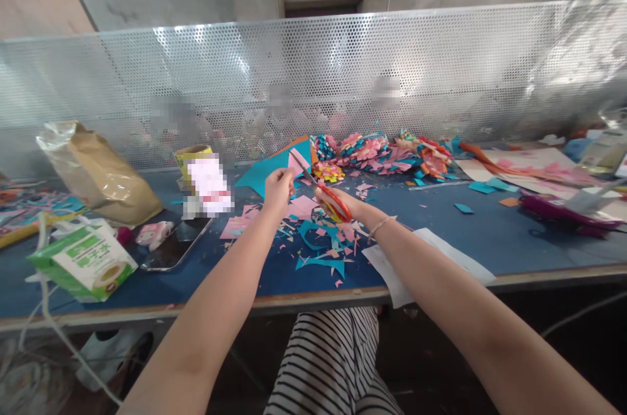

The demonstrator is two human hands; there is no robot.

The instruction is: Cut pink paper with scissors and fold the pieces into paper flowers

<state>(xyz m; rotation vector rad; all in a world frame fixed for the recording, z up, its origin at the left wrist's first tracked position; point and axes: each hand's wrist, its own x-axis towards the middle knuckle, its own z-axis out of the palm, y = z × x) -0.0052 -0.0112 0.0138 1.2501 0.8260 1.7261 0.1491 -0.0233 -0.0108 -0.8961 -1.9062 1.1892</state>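
My left hand [278, 187] is closed in a pinch on the edge of a teal and pink paper piece [289, 163] held above the blue table [490, 232]. My right hand [329, 198] grips red-handled scissors [334, 202], whose blades point up and left into that paper. Below both hands lies a scatter of pink and teal paper scraps [321, 242]. A thin bracelet circles my right wrist.
Finished multicoloured paper decorations [377, 150] lie behind the hands along a perforated metal screen [343, 68]. On the left are a brown paper bag [98, 173], a green and white carton [85, 261], a phone [174, 248]. White paper [431, 258] overhangs the front edge; pink sheets lie right.
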